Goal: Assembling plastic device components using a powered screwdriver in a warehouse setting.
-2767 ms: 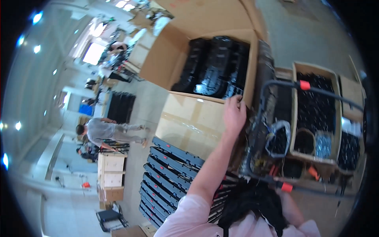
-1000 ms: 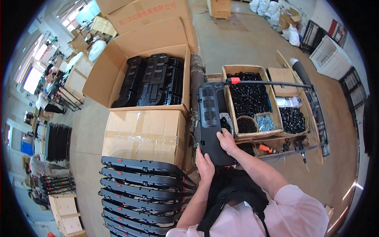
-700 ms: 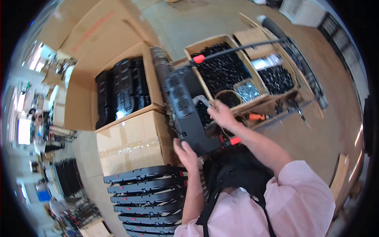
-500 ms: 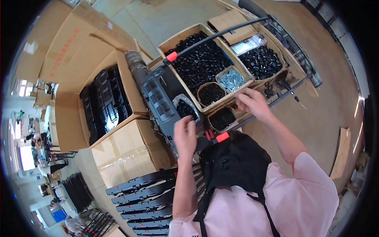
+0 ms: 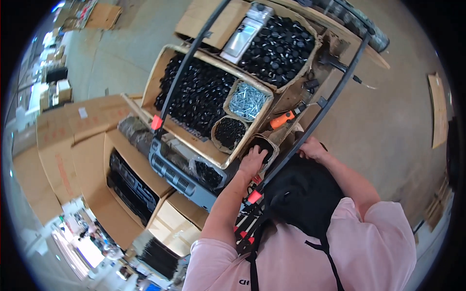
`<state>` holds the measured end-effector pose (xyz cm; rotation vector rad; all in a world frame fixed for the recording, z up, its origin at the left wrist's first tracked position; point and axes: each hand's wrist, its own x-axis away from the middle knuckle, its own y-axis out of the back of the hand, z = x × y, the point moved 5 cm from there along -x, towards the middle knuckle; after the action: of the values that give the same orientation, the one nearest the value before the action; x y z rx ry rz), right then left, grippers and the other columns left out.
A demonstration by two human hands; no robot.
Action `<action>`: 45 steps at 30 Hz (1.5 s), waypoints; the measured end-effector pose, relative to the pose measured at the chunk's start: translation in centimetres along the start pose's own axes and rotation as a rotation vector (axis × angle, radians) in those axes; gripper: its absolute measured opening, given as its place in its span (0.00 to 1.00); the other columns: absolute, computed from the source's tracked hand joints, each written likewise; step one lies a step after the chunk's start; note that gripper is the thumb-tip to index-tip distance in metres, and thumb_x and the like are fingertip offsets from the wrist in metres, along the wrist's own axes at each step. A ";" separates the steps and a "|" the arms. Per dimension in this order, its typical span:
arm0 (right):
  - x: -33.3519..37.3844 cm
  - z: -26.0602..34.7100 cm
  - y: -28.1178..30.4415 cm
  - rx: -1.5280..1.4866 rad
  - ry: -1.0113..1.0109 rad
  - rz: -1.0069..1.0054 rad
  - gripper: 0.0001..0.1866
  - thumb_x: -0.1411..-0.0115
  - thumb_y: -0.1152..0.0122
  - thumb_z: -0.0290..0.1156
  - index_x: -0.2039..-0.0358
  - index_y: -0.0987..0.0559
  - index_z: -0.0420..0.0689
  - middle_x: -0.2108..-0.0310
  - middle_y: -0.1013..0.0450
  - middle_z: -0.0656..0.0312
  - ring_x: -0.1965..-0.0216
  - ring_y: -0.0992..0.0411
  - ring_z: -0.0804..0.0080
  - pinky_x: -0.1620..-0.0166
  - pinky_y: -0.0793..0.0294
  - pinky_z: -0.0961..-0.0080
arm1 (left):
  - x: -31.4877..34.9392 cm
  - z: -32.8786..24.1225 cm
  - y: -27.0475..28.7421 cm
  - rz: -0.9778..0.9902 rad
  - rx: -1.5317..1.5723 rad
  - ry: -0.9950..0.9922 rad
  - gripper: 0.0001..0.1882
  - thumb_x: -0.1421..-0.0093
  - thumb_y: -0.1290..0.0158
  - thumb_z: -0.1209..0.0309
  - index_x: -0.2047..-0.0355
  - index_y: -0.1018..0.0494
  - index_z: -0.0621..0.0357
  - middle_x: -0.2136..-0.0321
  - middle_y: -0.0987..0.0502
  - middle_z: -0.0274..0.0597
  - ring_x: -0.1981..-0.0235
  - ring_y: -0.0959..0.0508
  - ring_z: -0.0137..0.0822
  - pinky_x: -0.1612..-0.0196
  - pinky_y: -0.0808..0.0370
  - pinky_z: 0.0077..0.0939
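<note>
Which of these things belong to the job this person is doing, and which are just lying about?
Seemingly part of the job:
left hand, in a small box of black bits
right hand, beside the dark tube frame
grey vented panel at the frame's end

Seemingly just lying about:
brown strip at far right
orange-handled tool, untouched
open carton, untouched

Pale pink short-sleeved top point(image 5: 296, 257), small dark lettering point(image 5: 244, 282) on the chest. Black apron point(image 5: 303, 194) over it, thin black straps point(image 5: 329, 264). Left hand point(image 5: 253, 161) and right hand point(image 5: 312, 148) bare.
</note>
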<state>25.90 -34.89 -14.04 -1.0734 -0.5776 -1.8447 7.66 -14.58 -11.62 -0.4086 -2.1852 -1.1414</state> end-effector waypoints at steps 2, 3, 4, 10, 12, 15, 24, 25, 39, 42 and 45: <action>-3.0 1.2 -1.4 -0.148 0.084 -0.019 0.15 0.36 0.36 0.40 0.62 0.17 0.39 0.73 0.22 0.61 0.76 0.25 0.76 0.77 0.29 0.76 | -0.6 0.8 -0.9 -0.004 -0.023 0.019 0.23 0.40 0.42 0.75 0.45 0.32 0.50 0.45 0.32 0.58 0.41 0.27 0.62 0.46 0.20 0.53; -4.6 1.5 -2.5 -0.163 0.078 -0.016 0.15 0.36 0.36 0.40 0.62 0.17 0.39 0.73 0.22 0.61 0.76 0.25 0.76 0.77 0.29 0.76 | -0.8 1.5 -1.4 0.008 0.001 0.032 0.23 0.40 0.41 0.75 0.44 0.32 0.51 0.49 0.31 0.58 0.44 0.25 0.62 0.46 0.21 0.53; -6.0 1.7 -3.1 -0.251 0.082 -0.046 0.15 0.37 0.35 0.39 0.63 0.17 0.38 0.74 0.22 0.61 0.77 0.25 0.76 0.78 0.29 0.75 | -1.2 1.4 -1.4 0.023 0.027 0.033 0.23 0.40 0.41 0.75 0.44 0.32 0.52 0.52 0.31 0.57 0.47 0.23 0.61 0.46 0.22 0.53; -12.4 4.5 -8.5 -0.708 -0.127 -0.307 0.10 0.40 0.31 0.31 0.71 0.21 0.38 0.78 0.25 0.60 0.82 0.28 0.71 0.82 0.30 0.68 | -1.3 5.5 -2.0 -0.114 0.504 0.235 0.15 0.39 0.45 0.75 0.51 0.26 0.60 0.58 0.22 0.54 0.56 0.17 0.50 0.53 0.20 0.47; -13.7 1.7 -7.1 -0.685 -0.221 -0.477 0.16 0.42 0.27 0.39 0.68 0.21 0.39 0.75 0.24 0.60 0.81 0.25 0.70 0.81 0.27 0.69 | -3.2 4.6 -3.3 0.014 1.022 0.429 0.18 0.39 0.46 0.77 0.48 0.26 0.62 0.64 0.22 0.43 0.63 0.17 0.36 0.58 0.19 0.34; -12.7 3.6 -7.7 -0.642 -0.132 -0.558 0.17 0.47 0.26 0.38 0.71 0.24 0.40 0.77 0.25 0.59 0.84 0.28 0.69 0.82 0.29 0.67 | -2.2 5.3 -3.0 -0.040 1.453 0.484 0.13 0.39 0.47 0.79 0.55 0.27 0.54 0.68 0.23 0.35 0.68 0.21 0.33 0.65 0.22 0.26; -11.2 6.2 1.3 -0.976 -0.032 0.159 0.11 0.38 0.31 0.40 0.60 0.22 0.53 0.74 0.23 0.70 0.85 0.32 0.76 0.86 0.40 0.76 | -1.0 3.2 -0.2 0.146 1.854 0.459 0.05 0.32 0.49 0.65 0.64 0.32 0.48 0.70 0.29 0.30 0.75 0.32 0.27 0.73 0.38 0.21; -10.3 6.5 1.8 -0.920 -0.001 0.210 0.12 0.39 0.30 0.39 0.57 0.22 0.53 0.72 0.22 0.69 0.81 0.28 0.76 0.83 0.36 0.75 | -0.4 3.3 0.2 0.139 1.840 0.454 0.04 0.32 0.49 0.66 0.64 0.31 0.48 0.72 0.30 0.30 0.76 0.33 0.25 0.75 0.40 0.20; 15.2 5.9 0.7 -0.369 0.532 0.057 0.32 0.37 0.31 0.32 0.34 0.31 0.46 0.46 0.24 0.53 0.44 0.24 0.63 0.44 0.21 0.53 | 7.6 0.6 3.9 -0.323 2.030 -0.052 0.15 0.24 0.49 0.59 0.49 0.21 0.56 0.62 0.19 0.34 0.64 0.19 0.30 0.63 0.22 0.27; 20.1 13.2 -0.3 -0.059 0.600 0.163 0.36 0.42 0.29 0.26 0.33 0.32 0.43 0.45 0.24 0.51 0.45 0.24 0.63 0.40 0.24 0.56 | 10.2 -0.7 5.3 -0.571 1.977 -0.029 0.15 0.23 0.50 0.59 0.49 0.21 0.55 0.67 0.22 0.29 0.70 0.24 0.25 0.68 0.28 0.22; 20.8 19.2 -2.8 0.403 0.859 0.267 0.33 0.44 0.33 0.16 0.37 0.31 0.39 0.46 0.23 0.52 0.44 0.25 0.65 0.36 0.29 0.66 | 11.2 -2.3 5.8 -0.764 2.047 -0.035 0.16 0.22 0.52 0.59 0.46 0.22 0.54 0.69 0.25 0.27 0.72 0.28 0.23 0.70 0.31 0.18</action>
<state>27.30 -29.10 13.73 -0.0405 -0.2461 -1.6521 3.22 -13.27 0.35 1.2874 -2.3123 1.1483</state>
